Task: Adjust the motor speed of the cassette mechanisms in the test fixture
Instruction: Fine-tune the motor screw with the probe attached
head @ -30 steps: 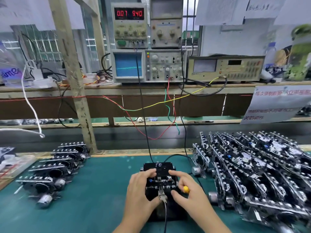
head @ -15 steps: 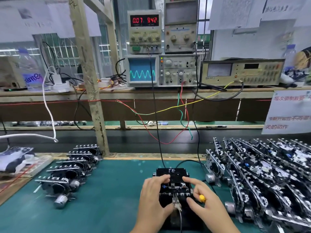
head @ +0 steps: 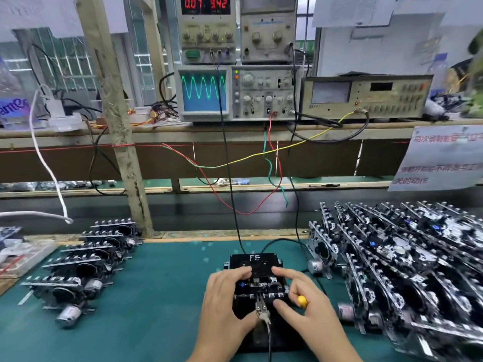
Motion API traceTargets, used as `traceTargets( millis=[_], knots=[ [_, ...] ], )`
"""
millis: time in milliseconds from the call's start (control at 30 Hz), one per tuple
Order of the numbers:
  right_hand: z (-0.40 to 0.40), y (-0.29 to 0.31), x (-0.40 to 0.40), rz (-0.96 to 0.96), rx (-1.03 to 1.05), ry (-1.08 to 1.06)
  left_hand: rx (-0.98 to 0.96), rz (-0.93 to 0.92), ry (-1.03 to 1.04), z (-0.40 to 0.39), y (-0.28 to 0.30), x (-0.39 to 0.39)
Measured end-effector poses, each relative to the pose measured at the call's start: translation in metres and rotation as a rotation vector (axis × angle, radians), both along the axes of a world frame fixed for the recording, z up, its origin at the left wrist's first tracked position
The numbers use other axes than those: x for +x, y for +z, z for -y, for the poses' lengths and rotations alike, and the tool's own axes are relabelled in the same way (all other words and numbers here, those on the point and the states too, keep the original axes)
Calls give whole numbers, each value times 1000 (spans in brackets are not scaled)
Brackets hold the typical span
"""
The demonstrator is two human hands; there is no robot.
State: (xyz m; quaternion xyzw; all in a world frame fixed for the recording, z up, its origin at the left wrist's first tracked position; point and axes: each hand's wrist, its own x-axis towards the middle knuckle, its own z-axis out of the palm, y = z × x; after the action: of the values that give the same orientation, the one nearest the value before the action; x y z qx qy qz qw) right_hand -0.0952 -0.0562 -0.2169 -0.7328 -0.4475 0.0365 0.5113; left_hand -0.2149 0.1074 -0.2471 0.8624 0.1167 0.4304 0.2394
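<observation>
A black test fixture (head: 253,259) marked "FE" sits on the green mat at the lower centre, with a cassette mechanism (head: 261,288) seated in it. My left hand (head: 224,304) holds the mechanism's left side, fingers over its top edge. My right hand (head: 305,307) holds the right side, index finger on top and thumb at the front, and keeps a yellow-handled screwdriver (head: 302,301) tucked in the palm. A metal clip (head: 262,310) with a wire hangs at the front. The oscilloscope (head: 203,90) shows a green sine wave; the power supply (head: 205,3) reads 0.07 and 9.42.
A row of cassette mechanisms (head: 86,267) lies on the left of the mat, and a large stack of them (head: 405,270) fills the right. Red, green, yellow and black wires (head: 230,163) hang from the instrument shelf to the fixture. A wooden post (head: 115,113) stands left of centre.
The oscilloscope trace went from a flat line to a sine wave, and the supply reading rose from 0.01/9.40 to 0.07/9.42. My hands stay on the mechanism; the view shifted.
</observation>
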Motion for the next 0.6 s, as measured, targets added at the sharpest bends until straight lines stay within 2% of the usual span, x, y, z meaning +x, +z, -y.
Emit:
traceTargets(
  millis=[600],
  knots=[
    [1, 6, -5, -40, -16, -38, -50, -13, -37, 2, 7, 0]
  ],
)
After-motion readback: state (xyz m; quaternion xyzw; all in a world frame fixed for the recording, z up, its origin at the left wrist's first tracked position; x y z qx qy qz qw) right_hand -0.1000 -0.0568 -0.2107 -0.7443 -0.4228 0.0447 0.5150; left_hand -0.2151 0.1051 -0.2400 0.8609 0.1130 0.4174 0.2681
